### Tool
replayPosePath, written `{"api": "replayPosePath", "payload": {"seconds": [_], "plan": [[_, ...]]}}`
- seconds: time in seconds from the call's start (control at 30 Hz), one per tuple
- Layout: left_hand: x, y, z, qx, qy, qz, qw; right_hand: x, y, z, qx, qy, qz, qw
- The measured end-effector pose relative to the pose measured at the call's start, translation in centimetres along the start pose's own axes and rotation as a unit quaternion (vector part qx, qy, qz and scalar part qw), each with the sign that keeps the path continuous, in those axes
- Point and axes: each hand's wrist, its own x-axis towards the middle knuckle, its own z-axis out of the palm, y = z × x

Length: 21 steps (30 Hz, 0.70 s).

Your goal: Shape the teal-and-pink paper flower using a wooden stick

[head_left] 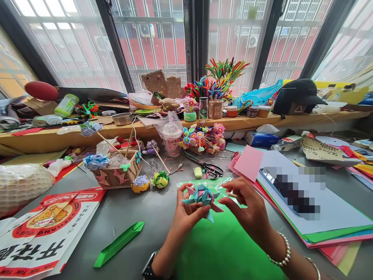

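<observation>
My left hand [190, 212] is closed around a folded paper flower [202, 194] with teal and pink pointed petals. Its fingers grip the flower from the left and from below. Just to the right of the petals is my right hand [247, 206], thumb and forefinger curved and apart. A pale sliver shows between its fingers; I cannot tell what it is. Under the hands lies a shiny green sheet [224, 184]. A long folded strip of green paper [119, 244] rests on the grey table to the left.
Black-handled scissors [208, 167] lie beyond my hands, near yellow-and-green paper flowers [160, 179]. A cardboard basket [116, 177] stands at the left, behind a printed food bag [55, 229]. At the right, a phone [279, 186] rests on stacked coloured paper [329, 202]. A cluttered wooden ledge [122, 129] runs behind.
</observation>
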Motion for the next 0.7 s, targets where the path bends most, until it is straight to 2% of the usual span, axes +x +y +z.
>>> {"api": "replayPosePath", "payload": {"seconds": [0.17, 0.33, 0.53, 0.7], "plan": [[-0.4, 0.1, 0.3, 0.019, 0.021, 0.086, 0.996, -0.1, 0.2, -0.1, -0.037, -0.056, -0.103, 0.992], [-0.6, -0.2, -0.2, 0.010, -0.005, 0.099, 0.995, -0.6, 0.4, 0.2, -0.077, -0.059, -0.137, 0.986], [-0.7, -0.3, -0.6, 0.002, 0.048, 0.033, 0.998, -0.6, -0.1, -0.1, -0.087, -0.050, -0.175, 0.979], [-0.7, -0.2, 0.0, -0.066, 0.009, -0.039, 0.997, -1.1, 0.1, 0.2, -0.074, -0.059, -0.150, 0.984]]}}
